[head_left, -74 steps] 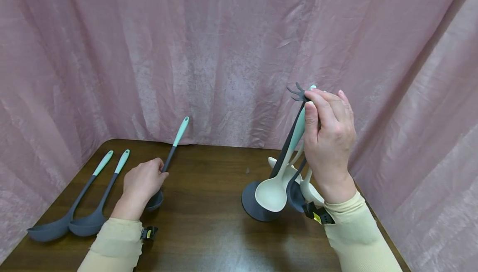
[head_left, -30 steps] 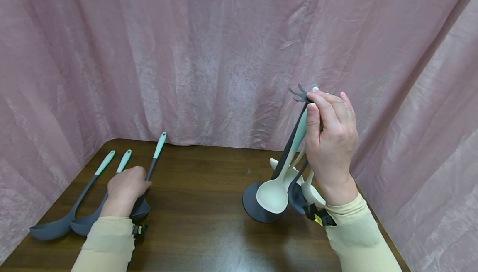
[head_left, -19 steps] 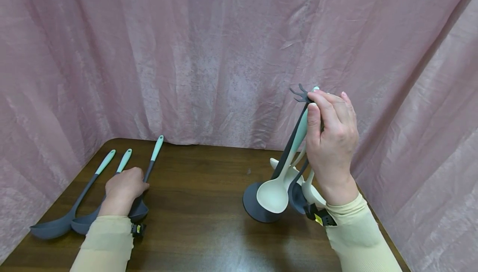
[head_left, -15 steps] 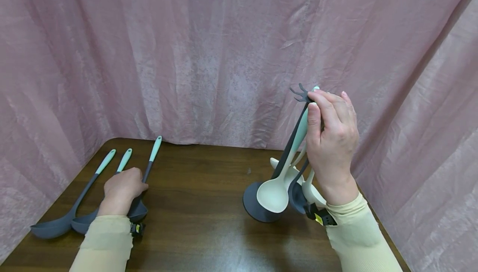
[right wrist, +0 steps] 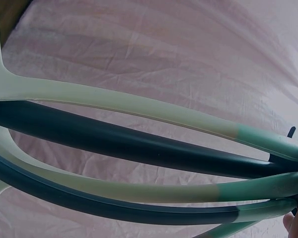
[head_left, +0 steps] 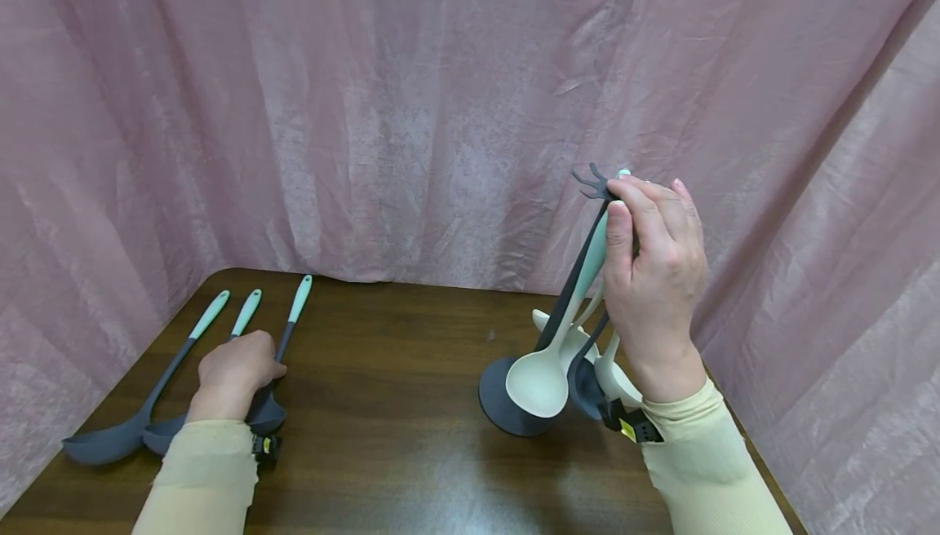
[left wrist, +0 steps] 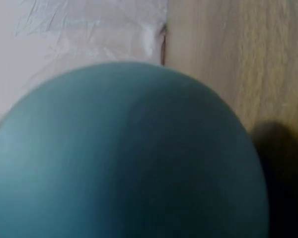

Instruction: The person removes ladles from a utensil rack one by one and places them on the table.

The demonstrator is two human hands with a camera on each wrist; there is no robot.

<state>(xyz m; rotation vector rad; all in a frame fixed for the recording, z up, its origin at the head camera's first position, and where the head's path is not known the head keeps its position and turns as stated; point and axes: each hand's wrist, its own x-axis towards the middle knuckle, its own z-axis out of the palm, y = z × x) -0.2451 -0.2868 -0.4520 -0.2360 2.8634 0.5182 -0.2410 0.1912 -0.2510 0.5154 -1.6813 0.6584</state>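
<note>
My left hand grips the shaft of a dark grey ladle with a mint handle end, beside two similar ladles. In the left wrist view the ladle's bowl fills most of the picture. The middle ladle is partly hidden behind my hand, and the leftmost ladle lies in full sight. My right hand holds the top of a dark utensil stand, close under its hooks. Cream and grey utensils hang from it, a cream ladle in front; their handles converge at my fingers.
The brown wooden table stretches between the ladles and the stand. Pink curtain hangs behind the table and along its sides, close to the back edge.
My left hand has carried its ladle leftward and lower, bringing it alongside the other two ladles. My right hand stays at the top of the stand.
</note>
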